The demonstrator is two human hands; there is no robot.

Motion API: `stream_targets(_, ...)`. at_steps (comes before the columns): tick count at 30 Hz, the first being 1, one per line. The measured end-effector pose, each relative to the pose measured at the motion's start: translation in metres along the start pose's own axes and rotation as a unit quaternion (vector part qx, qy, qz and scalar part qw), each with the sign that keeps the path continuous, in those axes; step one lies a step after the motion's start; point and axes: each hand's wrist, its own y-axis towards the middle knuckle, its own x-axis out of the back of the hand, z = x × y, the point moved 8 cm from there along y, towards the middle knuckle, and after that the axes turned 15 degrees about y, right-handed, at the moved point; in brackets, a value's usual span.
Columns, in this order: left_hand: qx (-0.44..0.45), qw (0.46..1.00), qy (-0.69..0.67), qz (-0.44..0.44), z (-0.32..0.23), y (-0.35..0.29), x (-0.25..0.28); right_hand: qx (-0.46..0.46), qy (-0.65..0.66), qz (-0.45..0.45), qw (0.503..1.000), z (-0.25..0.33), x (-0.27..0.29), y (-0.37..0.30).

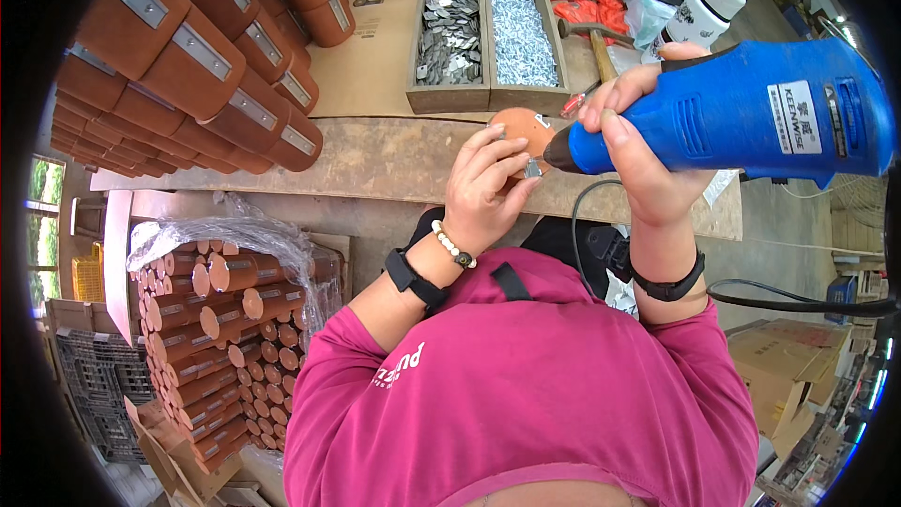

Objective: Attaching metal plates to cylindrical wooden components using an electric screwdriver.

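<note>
My left hand has its fingers closed round a reddish-brown round piece above the bench's near edge. A small shiny metal plate shows by the thumb; how it sits on the piece is partly hidden. In my right hand is a blue electric screwdriver, held nearly level, its black nose against or just beside the round piece. The bit's tip cannot be made out. Beyond my hands, a wooden two-part box holds flat grey metal plates and many small silvery screws.
Brown cylinders with metal strips are stacked on the bench's left. More lie in a plastic-lined carton below. A hammer, red plastic bag and white bottle lie or stand at back right. A black cable hangs at right.
</note>
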Motion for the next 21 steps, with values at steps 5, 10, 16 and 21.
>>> stream_targets(5, 0.001, 1.000, -0.005, -0.003, 0.000, 0.000, 0.000, -0.011, 0.007, -0.012, 1.000, -0.002, 0.002, 0.000)
stream_targets(10, 0.003, 1.000, -0.004, -0.006, 0.000, 0.001, 0.001, 0.013, 0.064, -0.028, 0.997, -0.003, 0.008, 0.003)
stream_targets(16, 0.002, 1.000, -0.003, -0.008, 0.001, 0.000, 0.000, -0.025, 0.046, -0.012, 0.999, -0.010, 0.009, 0.000)
stream_targets(21, 0.004, 1.000, -0.001, -0.007, 0.001, 0.000, -0.001, -0.013, 0.091, -0.040, 0.995, -0.014, 0.010, -0.005)
